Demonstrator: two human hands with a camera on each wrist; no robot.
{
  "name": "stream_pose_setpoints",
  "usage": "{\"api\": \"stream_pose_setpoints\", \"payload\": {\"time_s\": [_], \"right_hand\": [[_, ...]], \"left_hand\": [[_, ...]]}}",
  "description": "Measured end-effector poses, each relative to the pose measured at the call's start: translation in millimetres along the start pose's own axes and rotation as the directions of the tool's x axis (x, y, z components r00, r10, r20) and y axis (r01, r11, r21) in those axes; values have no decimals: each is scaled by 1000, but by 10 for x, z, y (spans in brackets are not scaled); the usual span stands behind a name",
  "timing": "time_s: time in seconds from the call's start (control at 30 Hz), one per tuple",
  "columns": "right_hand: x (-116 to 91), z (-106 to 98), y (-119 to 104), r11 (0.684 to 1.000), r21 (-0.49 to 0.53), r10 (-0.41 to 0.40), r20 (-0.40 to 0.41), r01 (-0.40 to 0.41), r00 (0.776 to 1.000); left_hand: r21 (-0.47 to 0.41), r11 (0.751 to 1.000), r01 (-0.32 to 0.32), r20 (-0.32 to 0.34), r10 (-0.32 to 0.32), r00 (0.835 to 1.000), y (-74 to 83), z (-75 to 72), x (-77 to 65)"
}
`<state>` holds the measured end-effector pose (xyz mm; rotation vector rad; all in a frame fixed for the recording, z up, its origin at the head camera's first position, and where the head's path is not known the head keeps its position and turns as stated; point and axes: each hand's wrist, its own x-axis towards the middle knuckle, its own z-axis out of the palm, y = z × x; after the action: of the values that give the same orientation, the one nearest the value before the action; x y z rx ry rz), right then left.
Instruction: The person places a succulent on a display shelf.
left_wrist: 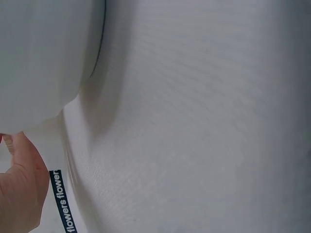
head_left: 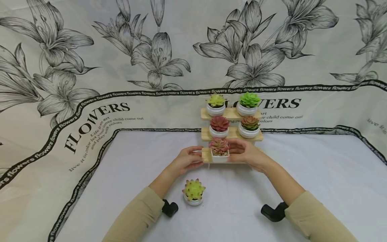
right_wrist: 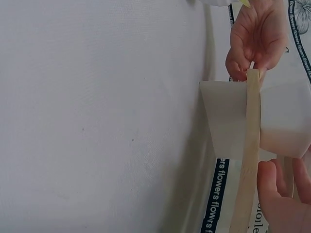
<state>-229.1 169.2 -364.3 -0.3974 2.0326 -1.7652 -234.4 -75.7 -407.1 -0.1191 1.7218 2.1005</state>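
Note:
On the lowest step of a wooden tiered plant stand [head_left: 206, 155] sits a potted pink succulent [head_left: 219, 147] in a square white pot. My right hand [head_left: 246, 155] grips that pot from its right side, thumb in front and fingers behind. At the step's left end, my left hand [head_left: 188, 160] pinches the board. The right wrist view shows the board [right_wrist: 250, 145] edge-on, the square pot [right_wrist: 285, 119] against it and a white support [right_wrist: 226, 119] on the other side. There, the left hand [right_wrist: 257, 36] is at the board's far end and the right fingers [right_wrist: 268, 182] are beside the pot.
Upper steps carry a yellow-green succulent [head_left: 216, 104], a green one [head_left: 248, 103], a red one [head_left: 219, 127] and a reddish-green one [head_left: 249, 126]. A round-potted yellow-green succulent [head_left: 194, 192] stands on the white tablecloth [head_left: 229, 208], near the left forearm. Behind hangs a flower-printed cloth [head_left: 175, 111].

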Motion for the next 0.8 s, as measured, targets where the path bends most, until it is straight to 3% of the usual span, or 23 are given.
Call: {"api": "stream_pose_setpoints", "payload": {"time_s": [0.23,0.53,0.8], "right_hand": [[-93,-69,29,999,-22,-44,17,44,999],[-314,-152,57,999,-33,-15,15,16,1000],[-459,-108,95,999,-28,-45,-11,44,999]], "left_hand": [[-1,1000,-1,-3,1,1000,-6,5,6],[-6,1000,4,-2,-4,1000,-20,5,21],[0,1000,-3,2,3,1000,-17,7,18]]}}
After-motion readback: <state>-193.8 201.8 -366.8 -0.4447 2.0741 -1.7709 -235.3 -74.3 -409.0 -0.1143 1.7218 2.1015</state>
